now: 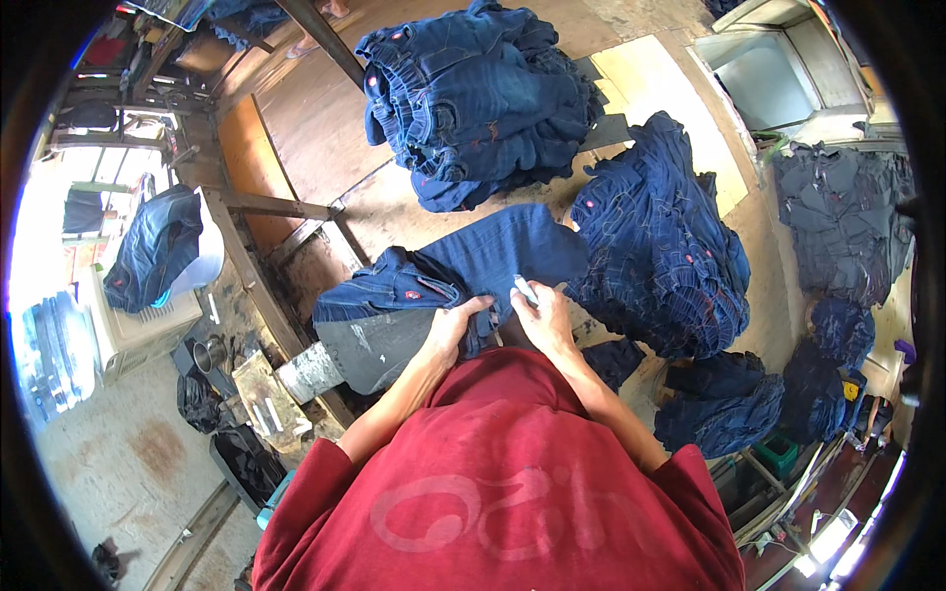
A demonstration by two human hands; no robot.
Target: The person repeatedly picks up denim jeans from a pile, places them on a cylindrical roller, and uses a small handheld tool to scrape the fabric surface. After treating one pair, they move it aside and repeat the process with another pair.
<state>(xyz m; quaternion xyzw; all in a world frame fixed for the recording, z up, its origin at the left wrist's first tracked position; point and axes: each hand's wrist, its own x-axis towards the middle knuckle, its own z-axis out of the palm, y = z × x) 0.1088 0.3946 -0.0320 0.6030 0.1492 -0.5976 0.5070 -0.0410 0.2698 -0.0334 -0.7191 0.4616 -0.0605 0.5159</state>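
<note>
A pair of dark blue jeans (493, 256) lies pulled over a grey rounded form (379, 345) in front of me. My left hand (458, 325) presses flat on the denim at the form's right end, fingers closed on the fabric. My right hand (542, 315) rests just beside it and pinches a small whitish stick, like chalk (524, 289), against the jeans. My red shirt fills the lower part of the view and hides my lap.
A tall stack of folded jeans (473, 98) sits on the wooden table (305, 128) behind. Another denim pile (660, 246) lies at right, darker garments (838, 227) further right, more bundles (719, 404) below. A white box with jeans (158, 251) stands left.
</note>
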